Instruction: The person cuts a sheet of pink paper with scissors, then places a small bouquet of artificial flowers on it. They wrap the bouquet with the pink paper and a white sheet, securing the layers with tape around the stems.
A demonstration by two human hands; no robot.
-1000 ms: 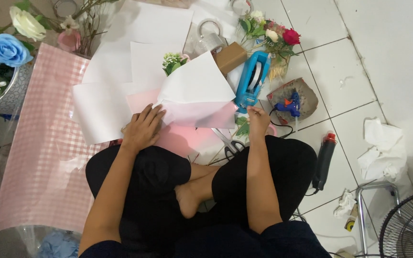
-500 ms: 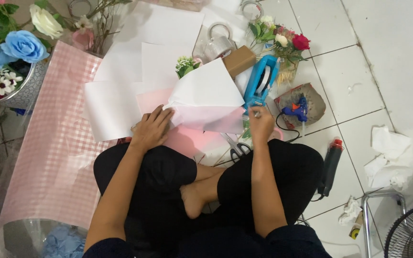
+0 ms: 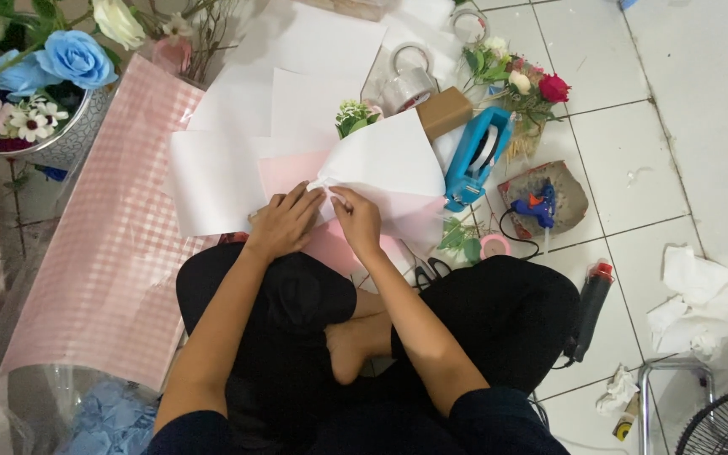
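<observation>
Currently, head view only: person sits cross-legged on white tile floor, both hands working a folded white paper sheet at about 12 o'clock from the knees.

Left hand: palm down, fingers together, pressing on the sheet's lower left edge. Fingertips meet the fold.

Right hand: fingers curled narrow, thumb and forefinger pinching the same fold of the sheet. The two hands sit just beside each other, nearly touching.

The sheet wraps a small green sprig bundle, which pokes out at the sheet's 11 o'clock corner. Under it lies pink paper (partly covered), and further white sheets spread toward 9 and 12 o'clock.

Around it:
- blue tape dispenser at 3 o'clock of the sheet, touching its edge
- brown box at 1 o'clock
- clear tape roll just beyond the box
- blue glue gun on a brown pad, further at 3 o'clock
- scissors at 5 o'clock, near the right knee
- pink checked wrap roll at 8 o'clock
- bowl of flowers at 10 o'clock
- red rose bunch at 2 o'clock
</observation>
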